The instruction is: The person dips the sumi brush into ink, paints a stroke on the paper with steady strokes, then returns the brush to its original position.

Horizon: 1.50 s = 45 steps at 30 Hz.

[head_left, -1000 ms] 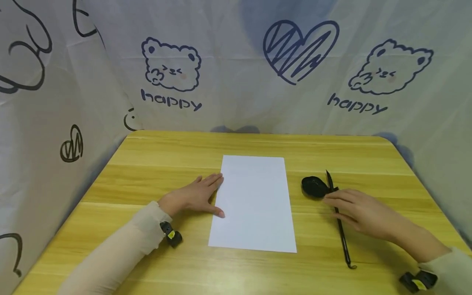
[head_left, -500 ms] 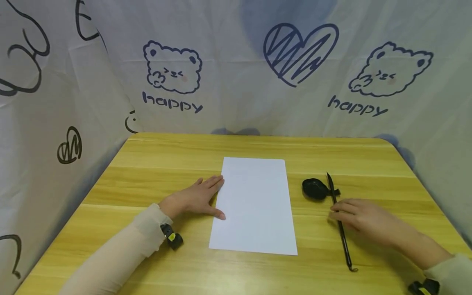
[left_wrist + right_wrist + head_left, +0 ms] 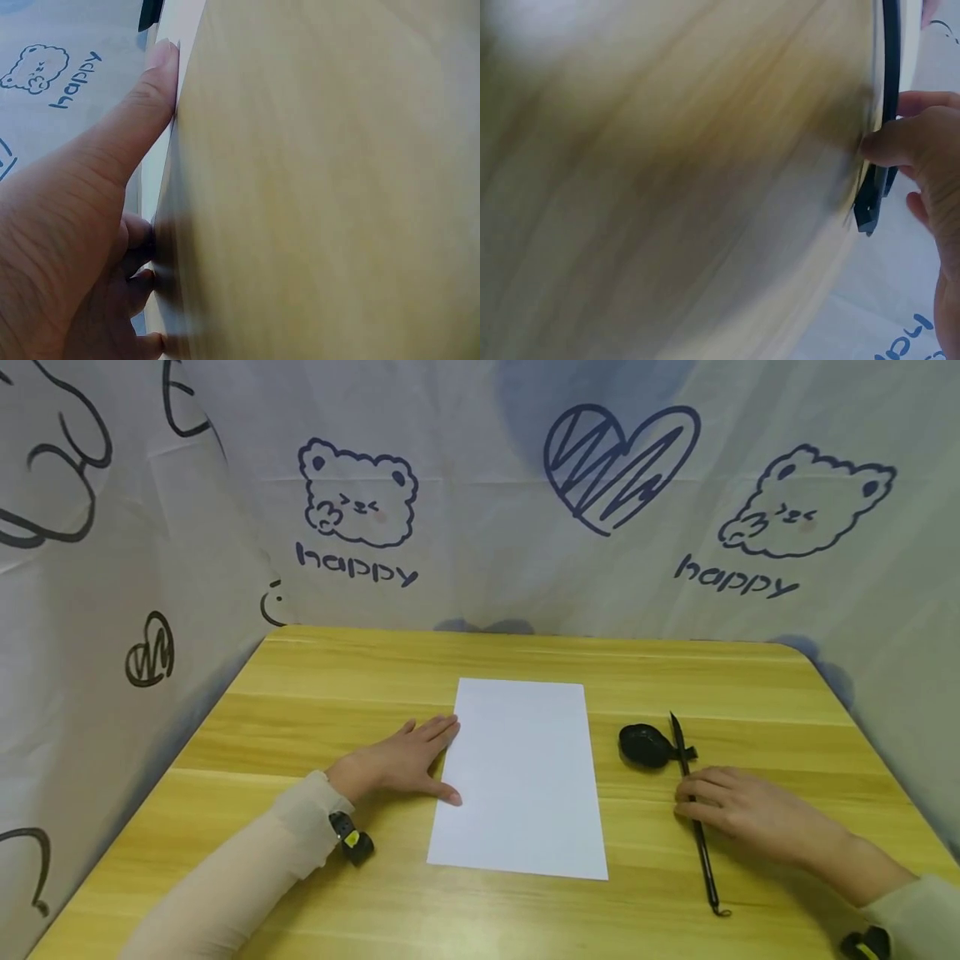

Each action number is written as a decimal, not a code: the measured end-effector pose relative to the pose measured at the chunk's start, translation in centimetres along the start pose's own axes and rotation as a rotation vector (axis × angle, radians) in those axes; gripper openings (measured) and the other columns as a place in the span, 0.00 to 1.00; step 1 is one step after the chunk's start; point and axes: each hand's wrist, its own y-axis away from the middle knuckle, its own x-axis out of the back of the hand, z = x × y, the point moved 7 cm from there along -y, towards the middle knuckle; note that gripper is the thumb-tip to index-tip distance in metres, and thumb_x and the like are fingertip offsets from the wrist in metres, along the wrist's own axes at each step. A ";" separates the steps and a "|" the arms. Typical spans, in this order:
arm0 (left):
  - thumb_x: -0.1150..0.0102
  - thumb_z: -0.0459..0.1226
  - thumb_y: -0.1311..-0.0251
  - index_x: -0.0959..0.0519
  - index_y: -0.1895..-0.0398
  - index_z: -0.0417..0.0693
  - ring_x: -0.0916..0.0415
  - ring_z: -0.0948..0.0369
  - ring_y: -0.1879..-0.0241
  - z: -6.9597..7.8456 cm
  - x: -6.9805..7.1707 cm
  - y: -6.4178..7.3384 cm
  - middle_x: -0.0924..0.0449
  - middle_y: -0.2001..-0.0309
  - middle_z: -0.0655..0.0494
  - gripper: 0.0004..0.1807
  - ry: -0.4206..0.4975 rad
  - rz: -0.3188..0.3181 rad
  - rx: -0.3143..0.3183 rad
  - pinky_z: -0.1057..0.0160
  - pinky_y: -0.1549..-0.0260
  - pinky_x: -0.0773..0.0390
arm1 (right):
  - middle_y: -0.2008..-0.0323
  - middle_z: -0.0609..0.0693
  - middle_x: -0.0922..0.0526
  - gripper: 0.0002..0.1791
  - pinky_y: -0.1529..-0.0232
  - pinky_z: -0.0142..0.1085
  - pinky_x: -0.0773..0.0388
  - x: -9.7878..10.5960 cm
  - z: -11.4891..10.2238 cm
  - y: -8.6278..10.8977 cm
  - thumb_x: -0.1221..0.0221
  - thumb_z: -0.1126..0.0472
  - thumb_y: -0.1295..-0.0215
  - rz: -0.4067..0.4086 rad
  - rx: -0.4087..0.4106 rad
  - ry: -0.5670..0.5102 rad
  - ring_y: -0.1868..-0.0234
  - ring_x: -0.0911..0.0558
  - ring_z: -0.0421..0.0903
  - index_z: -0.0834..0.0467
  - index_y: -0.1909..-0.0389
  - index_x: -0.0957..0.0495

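A white sheet of paper (image 3: pixel 521 777) lies in the middle of the wooden table. My left hand (image 3: pixel 397 764) lies spread over its left edge, with thumb and fingertips on the sheet; in the left wrist view the thumb (image 3: pixel 146 90) presses down at the paper's edge. To the right, a black writing brush (image 3: pixel 703 864) with a small loop at its lower end leans on a glossy black oval dish (image 3: pixel 643 746) with a short stub. My right hand (image 3: pixel 750 810) pinches the brush shaft below the dish, thumb and fingers on opposite sides in the right wrist view.
The pale wooden table (image 3: pixel 315 893) has rounded far corners. White cloth (image 3: pixel 480 527) printed with bears, hearts and the word "happy" hangs behind it and along the left side. Small black cameras are strapped at both wrists (image 3: pixel 352 839).
My right hand has drawn back from beside the dish, down along the shaft, and its fingers have closed on the brush. The left hand and the paper keep their places.
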 end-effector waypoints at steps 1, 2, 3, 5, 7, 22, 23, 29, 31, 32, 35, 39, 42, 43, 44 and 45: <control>0.49 0.75 0.50 0.62 0.21 0.44 0.68 0.53 0.24 0.0 0.0 0.0 0.67 0.21 0.51 0.66 -0.001 0.000 -0.002 0.42 0.30 0.62 | 0.52 0.50 0.20 0.35 0.51 0.47 0.25 0.1 -0.1 0.0 0.78 0.55 0.19 0.018 0.014 0.002 0.50 0.22 0.51 0.54 0.53 0.16; 0.49 0.75 0.50 0.62 0.21 0.45 0.68 0.53 0.24 0.0 0.0 0.0 0.68 0.21 0.51 0.66 -0.005 -0.003 -0.001 0.42 0.29 0.62 | 0.52 0.49 0.19 0.34 0.50 0.46 0.26 0.1 -0.2 0.0 0.77 0.56 0.18 0.036 0.028 0.006 0.51 0.22 0.51 0.54 0.53 0.16; 0.48 0.75 0.50 0.62 0.21 0.44 0.68 0.53 0.24 0.1 0.1 -0.1 0.68 0.21 0.51 0.66 -0.003 -0.004 -0.002 0.42 0.29 0.62 | 0.52 0.49 0.19 0.33 0.50 0.46 0.27 0.2 -0.2 0.0 0.76 0.57 0.18 0.053 0.043 0.009 0.51 0.22 0.50 0.54 0.53 0.16; 0.49 0.75 0.51 0.62 0.21 0.45 0.68 0.53 0.24 0.0 0.1 -0.1 0.68 0.21 0.51 0.66 -0.006 -0.010 0.002 0.43 0.29 0.62 | 0.52 0.49 0.19 0.32 0.49 0.45 0.28 0.3 -0.4 0.1 0.74 0.59 0.18 0.080 0.077 0.018 0.51 0.21 0.50 0.54 0.53 0.16; 0.48 0.75 0.51 0.62 0.21 0.45 0.69 0.54 0.24 0.0 0.1 -0.1 0.68 0.21 0.51 0.66 -0.006 -0.014 0.003 0.43 0.29 0.63 | 0.53 0.50 0.18 0.31 0.48 0.45 0.29 0.3 -0.5 0.2 0.73 0.61 0.18 0.097 0.115 0.030 0.51 0.21 0.51 0.55 0.53 0.16; 0.49 0.75 0.51 0.63 0.21 0.46 0.69 0.55 0.24 -0.1 0.0 0.0 0.69 0.21 0.53 0.66 0.008 -0.019 0.005 0.44 0.29 0.64 | 0.51 0.52 0.18 0.30 0.42 0.38 0.30 -0.2 -0.3 1.0 0.74 0.65 0.18 0.109 0.209 0.056 0.50 0.20 0.50 0.56 0.51 0.18; 0.49 0.75 0.51 0.63 0.21 0.46 0.69 0.54 0.24 -0.1 0.1 0.0 0.68 0.21 0.53 0.66 0.008 -0.019 0.004 0.44 0.29 0.64 | 0.50 0.52 0.18 0.30 0.38 0.37 0.33 -0.2 -0.2 1.0 0.74 0.65 0.18 0.110 0.206 0.047 0.50 0.20 0.50 0.56 0.51 0.18; 0.49 0.75 0.51 0.63 0.21 0.46 0.69 0.54 0.24 -0.1 0.1 0.0 0.68 0.21 0.52 0.66 0.000 -0.021 0.010 0.44 0.29 0.64 | 0.49 0.52 0.19 0.30 0.34 0.34 0.42 -0.3 0.2 1.0 0.75 0.64 0.18 0.097 0.196 0.032 0.48 0.21 0.50 0.57 0.49 0.19; 0.50 0.76 0.51 0.63 0.21 0.46 0.69 0.55 0.24 -0.2 0.0 0.0 0.69 0.21 0.53 0.66 -0.005 -0.023 0.012 0.45 0.29 0.64 | 0.49 0.52 0.19 0.30 0.40 0.36 0.35 -0.3 0.4 0.9 0.74 0.65 0.18 0.098 0.198 0.048 0.49 0.21 0.50 0.57 0.49 0.19; 0.50 0.76 0.51 0.63 0.21 0.46 0.70 0.55 0.24 -0.2 0.0 0.0 0.69 0.21 0.53 0.66 -0.008 -0.023 0.012 0.45 0.29 0.64 | 0.49 0.52 0.19 0.30 0.43 0.37 0.32 -0.3 0.4 0.9 0.74 0.65 0.18 0.100 0.200 0.057 0.49 0.21 0.49 0.57 0.49 0.19; 0.50 0.76 0.51 0.63 0.21 0.46 0.69 0.54 0.24 -0.2 0.0 0.0 0.68 0.21 0.52 0.66 -0.005 -0.018 0.008 0.44 0.29 0.64 | 0.49 0.53 0.19 0.29 0.43 0.38 0.32 -0.4 0.5 1.0 0.74 0.66 0.19 0.111 0.209 0.070 0.50 0.20 0.50 0.59 0.49 0.19; 0.51 0.76 0.51 0.63 0.21 0.46 0.69 0.54 0.24 -0.2 -0.1 0.0 0.68 0.21 0.52 0.66 -0.008 -0.017 0.008 0.45 0.29 0.64 | 0.48 0.56 0.20 0.29 0.33 0.37 0.42 -0.5 0.8 1.2 0.75 0.68 0.19 0.128 0.226 0.064 0.49 0.22 0.52 0.61 0.48 0.21; 0.52 0.77 0.51 0.64 0.21 0.47 0.70 0.55 0.24 -0.2 -0.1 -0.1 0.69 0.21 0.53 0.66 -0.014 -0.021 0.014 0.45 0.29 0.64 | 0.47 0.57 0.20 0.29 0.28 0.37 0.50 -0.7 1.0 1.5 0.75 0.68 0.19 0.135 0.232 0.070 0.48 0.22 0.54 0.62 0.48 0.21; 0.51 0.76 0.51 0.64 0.21 0.47 0.70 0.55 0.24 -0.2 -0.1 -0.1 0.69 0.21 0.53 0.66 -0.012 -0.019 0.013 0.45 0.29 0.64 | 0.47 0.57 0.20 0.29 0.28 0.38 0.52 -0.8 1.1 1.5 0.75 0.68 0.19 0.134 0.232 0.073 0.47 0.23 0.54 0.62 0.47 0.22; 0.51 0.76 0.51 0.64 0.21 0.47 0.70 0.55 0.24 -0.2 -0.1 -0.1 0.69 0.21 0.53 0.66 -0.012 -0.022 0.016 0.45 0.29 0.64 | 0.47 0.58 0.20 0.29 0.27 0.38 0.52 -0.9 1.2 1.6 0.75 0.69 0.19 0.133 0.233 0.079 0.47 0.23 0.54 0.62 0.47 0.22; 0.50 0.76 0.51 0.64 0.21 0.47 0.70 0.55 0.24 -0.1 -0.1 0.0 0.69 0.21 0.53 0.66 -0.008 -0.022 0.016 0.45 0.29 0.64 | 0.47 0.58 0.20 0.29 0.28 0.38 0.52 -1.0 1.3 1.7 0.75 0.68 0.19 0.132 0.233 0.082 0.47 0.22 0.54 0.62 0.47 0.22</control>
